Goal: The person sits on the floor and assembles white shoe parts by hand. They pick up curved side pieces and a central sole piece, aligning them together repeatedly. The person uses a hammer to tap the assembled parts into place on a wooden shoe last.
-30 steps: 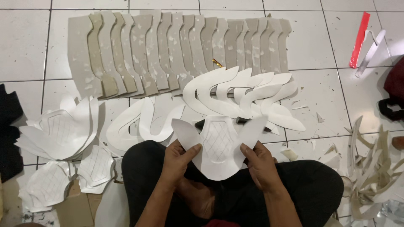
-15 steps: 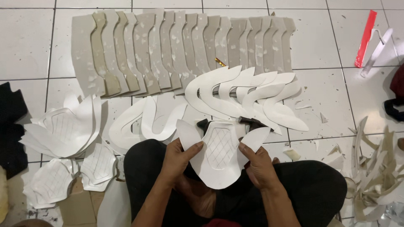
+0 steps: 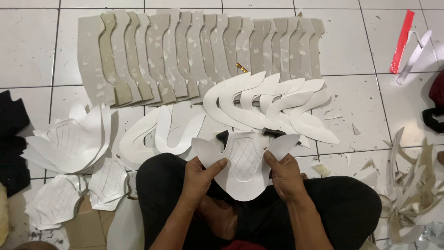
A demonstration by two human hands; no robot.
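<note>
Head view is showing both hands holding one white cutout [image 3: 243, 169] over the lap, a shield-shaped piece with two curled wings and a faint diamond grid on its face. The left hand [image 3: 198, 175] is pinching the piece's left edge, thumb lying flat on the face and the other fingers tucked behind it; the right hand [image 3: 283, 173] is gripping the right edge the same way, thumb on top just below the wing. Both grips are closing fully on the sheet, with nothing else in either hand. Judging from this, the piece is best handled by keeping the thumbs near the edges so the gridded middle is staying uncreased, and by holding the two sides level so the thin sheet is not buckling. Both wrists are angling inward, forearms coming up from the crossed legs. Beyond the fingertips, black handles [image 3: 274, 132] are peeking out just behind the cutout; farther out, white curved strips [image 3: 273, 104] and a row of grey panels [image 3: 199, 55] are lying on the tiles. Left of the left hand, a stack [image 3: 69, 141] of like cutouts is sitting well apart.
</note>
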